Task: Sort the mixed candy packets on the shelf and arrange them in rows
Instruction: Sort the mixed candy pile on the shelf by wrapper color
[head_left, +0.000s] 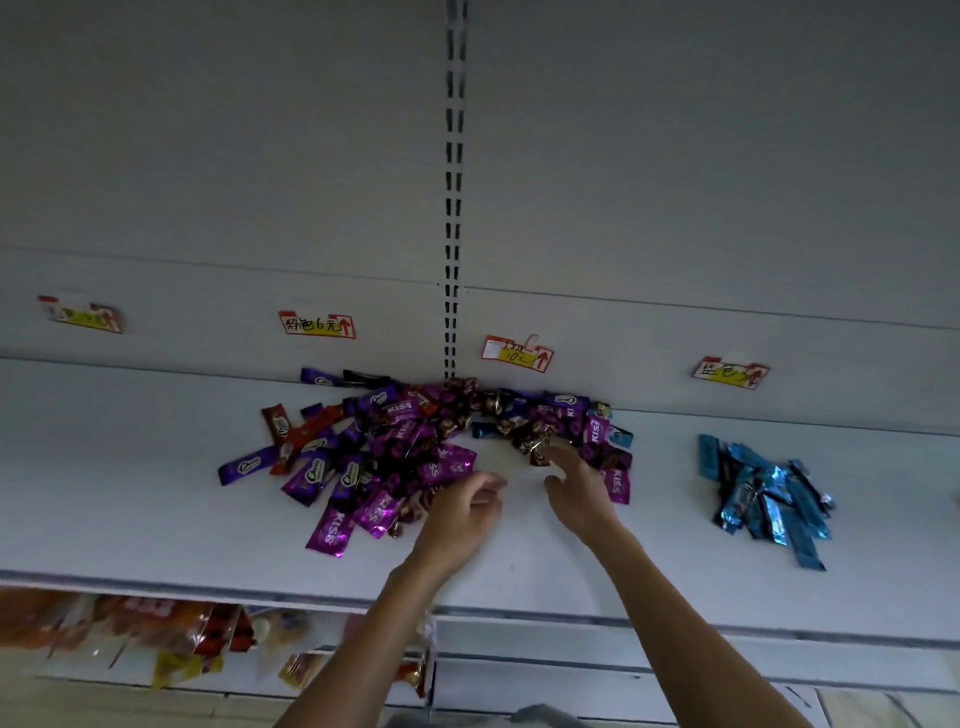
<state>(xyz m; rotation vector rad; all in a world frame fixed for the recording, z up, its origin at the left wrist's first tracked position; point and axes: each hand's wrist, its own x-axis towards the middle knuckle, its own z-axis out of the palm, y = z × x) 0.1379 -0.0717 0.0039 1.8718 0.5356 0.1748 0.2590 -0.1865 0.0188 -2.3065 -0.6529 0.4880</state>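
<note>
Below the working shelf, at the near edge of view, bags of snacks hang or stand in orange and red wrappers, blurred. Above them runs the pale shelf, and both bare forearms reach up over its front lip.

The left hand hovers at the near rim of the mixed pile, fingers loosely curled. Blur hides whether it pinches a packet. The right hand is spread, thumb out to the side. Its straight fingers reach for a small brown sweet at the pile's inner edge, touching it or just short of it.

The pile sits mid-shelf against the back wall: purple packets fan toward the front, with a few red packets on the left. Well apart to the right lies a loose heap of blue packets, gathered by colour but not yet in rows.

On the back wall are handwritten price tags and a slotted upright.

Sorting looks barely begun. The risks:
- The nearest purple packets lie toward the front lip, so a careless drag with the left wrist could sweep them off onto the goods below.
- The foil looks slick, so a light pinch may slip.
- In this dim light the dark wrappers could be mistaken for each other and sorted into the wrong row.
</note>
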